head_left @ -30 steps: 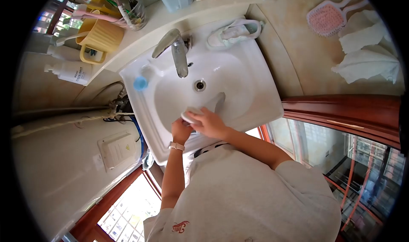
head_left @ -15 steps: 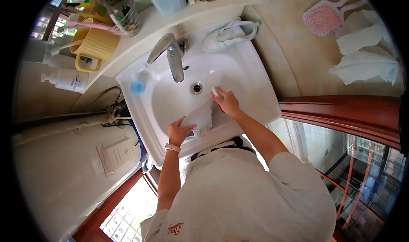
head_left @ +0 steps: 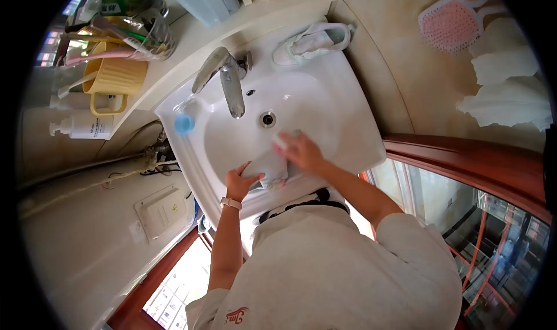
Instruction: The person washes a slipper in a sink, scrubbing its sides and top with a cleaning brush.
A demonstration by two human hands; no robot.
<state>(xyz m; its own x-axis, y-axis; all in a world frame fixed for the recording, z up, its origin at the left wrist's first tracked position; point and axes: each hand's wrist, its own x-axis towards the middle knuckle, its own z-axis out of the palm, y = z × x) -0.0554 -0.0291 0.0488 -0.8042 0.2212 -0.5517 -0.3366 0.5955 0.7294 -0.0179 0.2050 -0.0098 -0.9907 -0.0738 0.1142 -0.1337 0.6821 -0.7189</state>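
Note:
A white shoe [head_left: 270,166] is tilted over the near side of the white sink [head_left: 362,118]. My left hand [head_left: 241,184] grips its left side, the thumb lying across it. Over the shoe's far end is my right hand [head_left: 301,152], smeared by motion; its fingers are closed round a small white brush-like thing [head_left: 283,139], mostly hidden by the hand. A second white shoe [head_left: 310,44] rests on the sink's back right corner. The chrome faucet [head_left: 231,89] points over the basin near the drain [head_left: 267,119].
A light-blue round thing [head_left: 184,123] sits on the sink's left ledge. On the shelf are a yellow cup [head_left: 119,77], a glass with toothbrushes [head_left: 159,40] and a pump bottle [head_left: 87,125]. A pink hairbrush [head_left: 451,25] and white tissues [head_left: 507,92] lie at right.
My right hand has shifted left and slightly nearer, over the far end of the shoe, and is now blurred. The left hand keeps its hold. The whole view has shifted a little.

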